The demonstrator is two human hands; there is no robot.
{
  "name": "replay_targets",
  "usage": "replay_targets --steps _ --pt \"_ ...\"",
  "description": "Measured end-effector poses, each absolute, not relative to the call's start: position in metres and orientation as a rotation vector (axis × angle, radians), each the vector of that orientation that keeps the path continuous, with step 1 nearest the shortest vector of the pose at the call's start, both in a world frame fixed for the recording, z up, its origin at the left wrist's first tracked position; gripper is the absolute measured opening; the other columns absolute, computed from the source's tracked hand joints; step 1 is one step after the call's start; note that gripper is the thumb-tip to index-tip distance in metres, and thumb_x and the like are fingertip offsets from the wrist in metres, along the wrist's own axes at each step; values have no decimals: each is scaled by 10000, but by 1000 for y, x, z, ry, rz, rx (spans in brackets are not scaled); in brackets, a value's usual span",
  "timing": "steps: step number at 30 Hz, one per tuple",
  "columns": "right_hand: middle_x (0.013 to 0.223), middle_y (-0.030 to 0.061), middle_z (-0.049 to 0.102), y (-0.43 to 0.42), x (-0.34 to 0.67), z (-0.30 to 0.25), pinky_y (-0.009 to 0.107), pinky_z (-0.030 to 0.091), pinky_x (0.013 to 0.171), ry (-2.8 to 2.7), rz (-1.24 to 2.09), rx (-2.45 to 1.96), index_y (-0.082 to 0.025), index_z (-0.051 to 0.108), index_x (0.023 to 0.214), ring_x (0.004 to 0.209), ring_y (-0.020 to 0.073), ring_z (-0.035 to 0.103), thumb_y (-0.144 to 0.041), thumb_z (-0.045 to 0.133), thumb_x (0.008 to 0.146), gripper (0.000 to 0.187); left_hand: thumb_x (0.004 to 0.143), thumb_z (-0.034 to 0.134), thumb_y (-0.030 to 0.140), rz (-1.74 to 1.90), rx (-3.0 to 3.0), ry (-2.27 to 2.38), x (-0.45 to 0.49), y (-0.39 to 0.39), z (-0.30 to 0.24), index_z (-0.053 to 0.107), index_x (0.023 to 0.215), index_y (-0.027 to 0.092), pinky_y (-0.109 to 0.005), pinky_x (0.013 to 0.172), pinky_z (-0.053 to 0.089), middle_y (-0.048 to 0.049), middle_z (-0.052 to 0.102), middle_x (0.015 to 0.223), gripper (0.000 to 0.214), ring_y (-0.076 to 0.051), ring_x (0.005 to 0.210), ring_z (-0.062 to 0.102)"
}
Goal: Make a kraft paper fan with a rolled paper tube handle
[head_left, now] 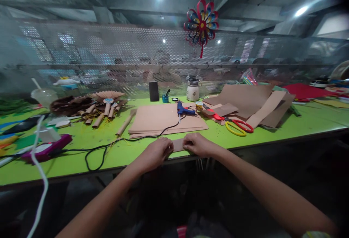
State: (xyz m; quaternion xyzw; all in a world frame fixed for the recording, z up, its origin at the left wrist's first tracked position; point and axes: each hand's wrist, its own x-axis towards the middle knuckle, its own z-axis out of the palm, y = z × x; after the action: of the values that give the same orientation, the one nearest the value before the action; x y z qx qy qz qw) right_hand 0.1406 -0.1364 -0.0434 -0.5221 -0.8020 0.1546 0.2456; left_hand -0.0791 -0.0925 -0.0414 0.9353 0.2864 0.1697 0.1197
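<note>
Close to the table's front edge, a small strip of brown paper (178,145) lies between my two hands. My left hand (159,151) pinches its left end with curled fingers. At the other end my right hand (198,144) grips the strip the same way; fingertips of both hands are partly hidden. Just beyond them is a stack of brown cardboard sheets (155,120). On that stack rests a blue glue gun (184,109), its black cord running off to the left. Scissors with red and yellow handles (240,127) lie to the right of the stack.
Rolled paper tubes and a pleated paper fan (108,99) are piled at left, near a purple power strip (46,149). Large brown paper sheets (242,98) heap up at right. A white bottle (193,91) stands behind, before a perforated metal screen (131,49).
</note>
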Motion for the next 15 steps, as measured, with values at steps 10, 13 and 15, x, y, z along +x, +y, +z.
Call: replay_targets --steps 10,13,15 --pt "687 13 625 -127 145 -35 194 304 551 -2305 500 -1438 -133 660 777 613 100 498 -152 584 757 81 884 434 267 400 2724 879 -80 -86 -40 565 860 198 -249 644 355 -28 613 843 151 -163 754 526" --pt "645 0 603 -122 148 -33 189 303 528 -2321 586 -1422 -121 664 770 583 93 484 -146 587 748 84 874 453 290 351 2704 875 -80 -85 -37 570 869 194 -240 627 353 -25 623 834 152 -157 733 531" --pt "633 -7 595 -119 149 -33 182 307 513 -2326 665 -1401 -114 662 771 571 90 480 -146 587 743 86 873 452 299 315 2683 864 -79 -84 -33 570 855 187 -233 607 347 -20 618 806 164 -148 699 521"
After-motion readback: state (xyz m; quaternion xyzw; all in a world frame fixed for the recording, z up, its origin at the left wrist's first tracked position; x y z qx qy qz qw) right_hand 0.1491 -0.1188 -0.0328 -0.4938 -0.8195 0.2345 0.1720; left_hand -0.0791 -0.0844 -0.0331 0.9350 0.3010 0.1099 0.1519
